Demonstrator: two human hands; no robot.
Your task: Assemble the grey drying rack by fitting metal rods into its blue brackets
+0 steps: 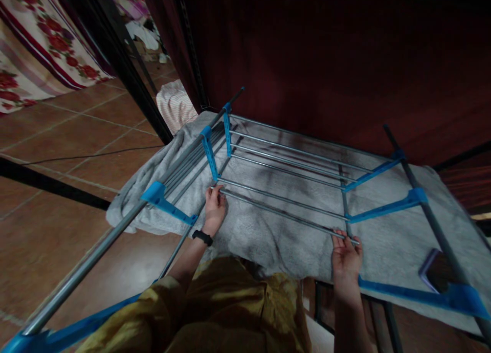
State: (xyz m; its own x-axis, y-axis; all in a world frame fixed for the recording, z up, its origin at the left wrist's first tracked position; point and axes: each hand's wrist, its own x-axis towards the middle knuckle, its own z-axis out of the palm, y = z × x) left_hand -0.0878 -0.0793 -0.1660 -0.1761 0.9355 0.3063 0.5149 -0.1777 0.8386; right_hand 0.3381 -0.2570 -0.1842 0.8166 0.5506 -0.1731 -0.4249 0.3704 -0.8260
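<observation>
A thin metal rod [282, 210] lies crosswise before me, its ends in my two hands. My left hand [215, 204], with a black band on the wrist, has its fingers closed round the left end, near a blue plastic bracket [209, 156]. Around the other end, my right hand [346, 253] pinches the rod below another blue bracket [387, 207]. Both brackets belong to a rack frame with thick grey poles [126, 222] on either side. Several matching rods [291, 163] span the frame further back. Whether the held rod touches a bracket, I cannot tell.
A grey blanket [261, 235] covers the surface under the rack. A phone [436, 270] lies on it at the right, beside a pole. Dark red cloth [307, 61] hangs behind. Black metal posts [126, 71] and a cable [92, 156] are at the left, over a tiled floor [76, 133].
</observation>
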